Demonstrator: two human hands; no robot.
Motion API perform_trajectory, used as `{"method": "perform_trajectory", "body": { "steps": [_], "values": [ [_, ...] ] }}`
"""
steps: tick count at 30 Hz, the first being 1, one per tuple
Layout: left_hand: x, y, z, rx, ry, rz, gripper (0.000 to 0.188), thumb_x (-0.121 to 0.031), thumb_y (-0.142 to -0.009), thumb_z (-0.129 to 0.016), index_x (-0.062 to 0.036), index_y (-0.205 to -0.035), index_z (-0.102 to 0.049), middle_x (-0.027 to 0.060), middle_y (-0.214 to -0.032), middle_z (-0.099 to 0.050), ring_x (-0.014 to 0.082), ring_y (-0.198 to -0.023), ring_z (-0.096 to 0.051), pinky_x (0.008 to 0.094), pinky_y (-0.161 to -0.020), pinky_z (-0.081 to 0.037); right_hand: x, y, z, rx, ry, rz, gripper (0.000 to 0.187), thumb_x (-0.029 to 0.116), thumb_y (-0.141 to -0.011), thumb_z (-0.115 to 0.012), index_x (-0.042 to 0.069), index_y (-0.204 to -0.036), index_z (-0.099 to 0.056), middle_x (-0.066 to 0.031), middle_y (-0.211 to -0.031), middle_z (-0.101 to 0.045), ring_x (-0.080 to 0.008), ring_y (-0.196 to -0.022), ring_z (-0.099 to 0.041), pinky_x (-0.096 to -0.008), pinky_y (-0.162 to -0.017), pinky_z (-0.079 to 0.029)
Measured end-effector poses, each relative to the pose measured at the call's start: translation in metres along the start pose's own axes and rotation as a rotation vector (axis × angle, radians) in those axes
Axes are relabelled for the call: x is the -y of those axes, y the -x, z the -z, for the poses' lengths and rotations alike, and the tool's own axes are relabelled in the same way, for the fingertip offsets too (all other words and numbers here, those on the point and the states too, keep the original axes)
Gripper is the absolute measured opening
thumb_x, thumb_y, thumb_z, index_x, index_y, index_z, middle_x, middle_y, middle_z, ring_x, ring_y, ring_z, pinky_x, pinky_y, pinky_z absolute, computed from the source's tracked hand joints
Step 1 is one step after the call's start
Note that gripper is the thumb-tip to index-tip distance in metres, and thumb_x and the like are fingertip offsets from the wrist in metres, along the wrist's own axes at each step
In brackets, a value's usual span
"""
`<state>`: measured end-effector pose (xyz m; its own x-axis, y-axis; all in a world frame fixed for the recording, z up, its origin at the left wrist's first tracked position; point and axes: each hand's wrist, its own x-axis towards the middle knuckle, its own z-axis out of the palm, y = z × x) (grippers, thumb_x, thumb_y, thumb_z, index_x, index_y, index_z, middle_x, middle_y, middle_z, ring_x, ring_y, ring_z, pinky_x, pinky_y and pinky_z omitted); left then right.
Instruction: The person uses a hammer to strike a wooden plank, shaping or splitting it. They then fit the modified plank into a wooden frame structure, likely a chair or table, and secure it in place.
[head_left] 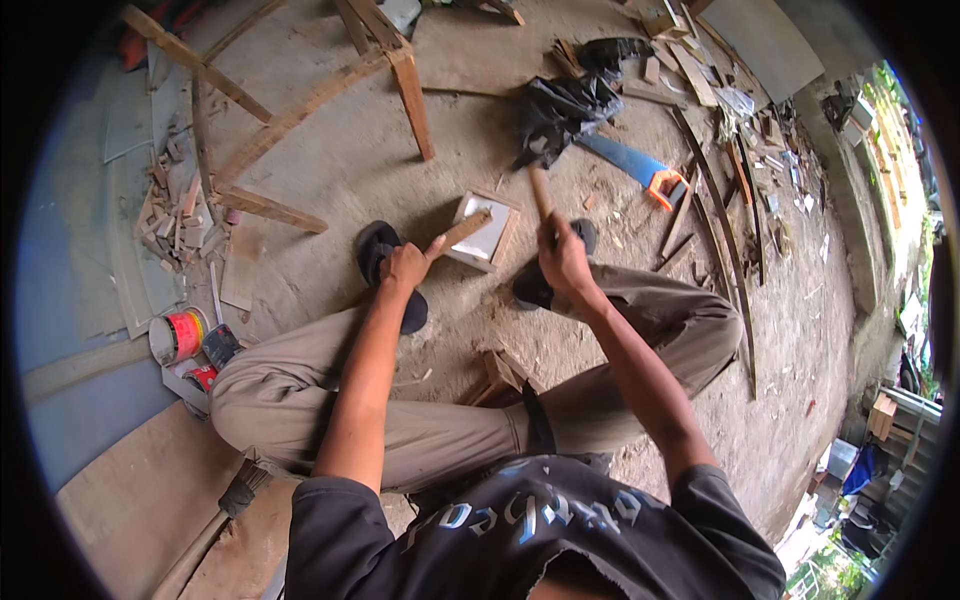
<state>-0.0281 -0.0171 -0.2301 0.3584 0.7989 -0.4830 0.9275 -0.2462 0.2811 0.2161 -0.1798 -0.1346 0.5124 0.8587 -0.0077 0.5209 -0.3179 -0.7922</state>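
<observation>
My left hand [405,265] is closed round one end of a short wooden stick [467,230]. The stick's other end reaches over a small wooden frame [511,222] with a white inner surface, which is on the floor between my feet. To the right of the frame, my right hand [566,258] grips a wooden handle [541,190] that points away from me. Its far end meets the dark shape of a black plastic bag [570,108], so I cannot make out whether a tool head is there.
A handsaw [625,160] with an orange grip lies beyond my right hand. At the far left stands a wooden frame with legs [300,112]. Wood scraps [690,70] litter the right side. Paint cans [178,335] stand by my left knee, and a broom [235,497] lies behind them.
</observation>
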Motion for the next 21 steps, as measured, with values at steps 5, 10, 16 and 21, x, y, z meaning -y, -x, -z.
{"method": "perform_trajectory", "body": {
  "steps": [5, 10, 16, 21],
  "values": [
    [0.007, -0.002, 0.0, -0.01, -0.017, 0.034, 0.098, -0.084, -0.082, -0.033, 0.0052, -0.088, -0.073, 0.0284, -0.089, -0.069, 0.0433, -0.09, -0.068, 0.0472, -0.074, -0.056, 0.044, -0.044, 0.031, 0.297, 0.127, 0.085, 0.017, 0.014, -0.095, -0.054, 0.0, -0.103, -0.058, -0.0279, -0.07, -0.062, -0.0457, -0.068, -0.063, -0.0498, -0.06, -0.048],
    [-0.001, 0.003, 0.002, -0.018, -0.034, 0.047, 0.098, -0.085, -0.081, -0.034, 0.0051, -0.088, -0.073, 0.028, -0.089, -0.069, 0.0421, -0.089, -0.069, 0.0469, -0.074, -0.056, 0.047, -0.038, 0.011, -0.052, 0.008, -0.018, 0.024, 0.014, -0.095, -0.053, -0.001, -0.113, -0.053, -0.0317, -0.078, -0.062, -0.0493, -0.08, -0.062, -0.0534, -0.062, -0.047],
    [0.01, 0.004, 0.005, -0.019, 0.008, 0.051, 0.1, -0.086, -0.081, -0.032, 0.0051, -0.087, -0.073, 0.0279, -0.088, -0.069, 0.0411, -0.088, -0.069, 0.0463, -0.072, -0.056, 0.021, -0.025, 0.022, 0.304, 0.09, -0.213, 0.028, 0.023, -0.097, -0.051, 0.002, -0.114, -0.06, -0.0206, -0.071, -0.066, -0.0303, -0.06, -0.069, -0.0423, -0.054, -0.052],
    [-0.004, 0.003, 0.006, 0.001, 0.009, 0.025, 0.101, -0.086, -0.081, -0.031, 0.0056, -0.086, -0.073, 0.0276, -0.087, -0.069, 0.0421, -0.087, -0.069, 0.047, -0.071, -0.056, 0.0, -0.023, 0.014, 0.206, 0.125, 0.04, 0.027, 0.024, -0.096, -0.054, 0.003, -0.112, -0.059, -0.0152, -0.065, -0.062, -0.0279, -0.058, -0.065, -0.0408, -0.054, -0.049]
  ]
}}
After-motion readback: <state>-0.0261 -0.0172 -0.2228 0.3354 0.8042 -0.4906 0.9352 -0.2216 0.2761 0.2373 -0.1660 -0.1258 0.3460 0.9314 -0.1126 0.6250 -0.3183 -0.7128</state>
